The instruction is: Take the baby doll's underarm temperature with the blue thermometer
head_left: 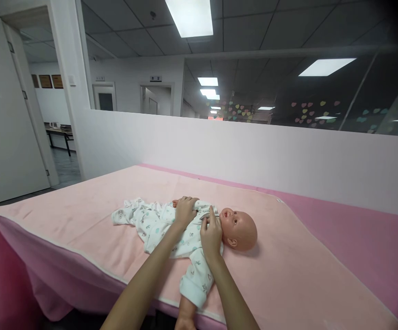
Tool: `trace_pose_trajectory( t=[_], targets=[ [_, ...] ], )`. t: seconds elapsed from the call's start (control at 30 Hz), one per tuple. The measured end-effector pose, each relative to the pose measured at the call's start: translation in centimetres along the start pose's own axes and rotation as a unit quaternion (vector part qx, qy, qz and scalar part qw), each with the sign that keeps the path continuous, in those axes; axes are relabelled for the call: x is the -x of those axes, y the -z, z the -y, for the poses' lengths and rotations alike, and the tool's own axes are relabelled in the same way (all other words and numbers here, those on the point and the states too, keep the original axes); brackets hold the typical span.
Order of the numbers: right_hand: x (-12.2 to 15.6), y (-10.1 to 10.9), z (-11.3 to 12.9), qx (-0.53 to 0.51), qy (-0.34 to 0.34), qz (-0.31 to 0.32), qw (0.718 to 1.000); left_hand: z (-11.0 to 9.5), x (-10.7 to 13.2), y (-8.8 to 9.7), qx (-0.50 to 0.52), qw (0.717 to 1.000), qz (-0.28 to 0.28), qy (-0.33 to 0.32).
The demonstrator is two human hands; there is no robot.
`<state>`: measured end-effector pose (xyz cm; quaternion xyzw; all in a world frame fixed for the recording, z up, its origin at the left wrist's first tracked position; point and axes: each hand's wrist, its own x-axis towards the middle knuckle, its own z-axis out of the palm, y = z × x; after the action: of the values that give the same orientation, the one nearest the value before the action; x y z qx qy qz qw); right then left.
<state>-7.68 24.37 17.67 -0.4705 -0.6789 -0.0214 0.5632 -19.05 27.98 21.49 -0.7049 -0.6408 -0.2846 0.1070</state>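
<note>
A baby doll point(242, 231) lies on its back, its head to the right, dressed in a white romper point(157, 230) with small green and grey prints. My left hand point(186, 211) rests over the doll's chest, its fingers closed on the front of the romper. Close to the collar, my right hand point(211, 233) pinches the romper's front opening, with the index finger pointing up. A sliver of dark gap shows in the cloth between both hands. One doll arm point(186, 311) sticks out of its sleeve toward me; the other hand of the doll point(175, 203) peeks out beyond my left hand.
The doll lies on a peach-coloured mat point(82, 220) over a pink cloth point(363, 233) that hangs down at the table's front left. Behind stands a low white wall point(253, 151) with glass above it. A white door point(9, 119) stands ajar at left.
</note>
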Motion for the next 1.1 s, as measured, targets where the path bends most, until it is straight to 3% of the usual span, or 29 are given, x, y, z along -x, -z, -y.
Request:
trace_pose_trajectory(
  t=[0.1, 0.27, 0.37, 0.47, 0.57, 0.63, 0.7, 0.77, 0.87, 0.97, 1.1],
  targets=[
    [-0.1, 0.0, -0.1, -0.007, 0.006, 0.007, 1.0, 0.1, -0.1, -0.2, 0.005, 1.0, -0.009, -0.004],
    [0.1, 0.4, 0.1, -0.014, -0.039, 0.013, 0.999, 0.4, -0.3, -0.5, 0.009, 1.0, -0.015, -0.006],
    [0.5, 0.8, 0.3, -0.005, -0.023, 0.003, 1.0, 0.4, -0.4, -0.6, 0.008, 1.0, -0.017, -0.006],
    [0.6, 1.6, 0.3, -0.008, 0.037, -0.029, 0.999, 0.5, -0.5, -0.6, 0.007, 1.0, -0.01, 0.0],
    [0.0, 3.2, -0.6, -0.001, 0.076, -0.117, 0.99, 0.5, -0.6, -0.6, 0.005, 1.0, -0.001, 0.001],
    [-0.8, 4.6, -2.1, 0.019, 0.01, -0.202, 0.979, 0.5, -0.7, -0.6, 0.004, 1.0, 0.006, -0.002],
    [-1.8, 6.1, -3.8, 0.02, -0.1, -0.232, 0.967, 0.5, -0.8, -0.6, 0.002, 1.0, 0.017, -0.001],
    [-2.7, 7.5, -5.6, -0.002, -0.164, -0.178, 0.97, 0.6, -0.9, -0.6, 0.001, 1.0, 0.021, -0.002],
    [-3.9, 9.1, -7.2, -0.044, -0.17, -0.09, 0.98, 0.7, -1.0, -0.7, 0.002, 1.0, 0.017, -0.005],
    [-4.3, 9.6, -7.6, -0.102, -0.171, -0.069, 0.978, 0.7, -1.0, -0.7, 0.005, 1.0, 0.012, -0.011],
    [-3.8, 9.4, -7.3, -0.229, -0.22, -0.059, 0.946, 0.5, -0.8, -0.2, 0.002, 1.0, 0.005, -0.014]
  ],
)
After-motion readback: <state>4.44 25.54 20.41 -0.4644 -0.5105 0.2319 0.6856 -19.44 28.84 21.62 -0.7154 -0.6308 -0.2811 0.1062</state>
